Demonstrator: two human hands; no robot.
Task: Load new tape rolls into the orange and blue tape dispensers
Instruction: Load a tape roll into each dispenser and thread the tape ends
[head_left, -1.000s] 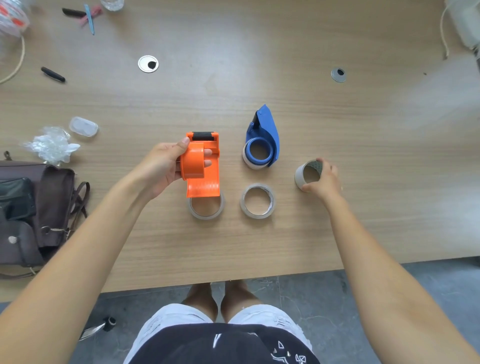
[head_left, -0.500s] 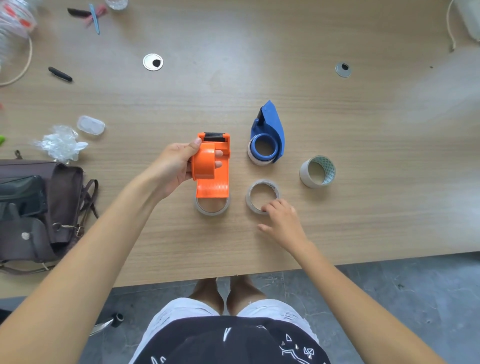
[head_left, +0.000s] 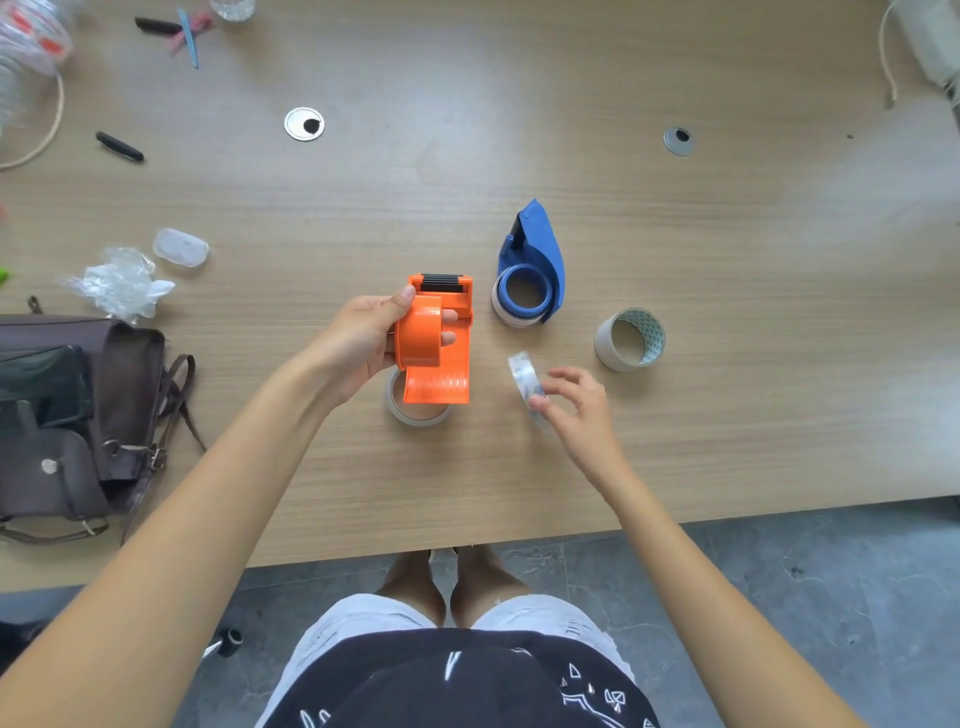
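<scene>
My left hand (head_left: 363, 343) grips the orange tape dispenser (head_left: 439, 343) above the table, its black cutter end pointing away from me. A clear tape roll (head_left: 415, 410) lies flat beneath it, partly hidden. My right hand (head_left: 574, 405) holds a second clear tape roll (head_left: 525, 382) tilted on edge, lifted just off the wood to the right of the orange dispenser. The blue tape dispenser (head_left: 535, 270) lies on the table behind, with a roll in it. An empty-looking cardboard core roll (head_left: 629, 340) stands to the right.
A brown bag (head_left: 78, 415) sits at the left table edge, with crumpled plastic (head_left: 122, 283) and a small clear case (head_left: 181, 248) beyond it. Pens (head_left: 119, 146) and cable grommets (head_left: 304, 123) lie farther back. The table's front edge runs just before my knees.
My right hand let go of the cardboard roll at the right, moved left to the middle clear roll and picked it up on edge. The left hand kept holding the orange dispenser.
</scene>
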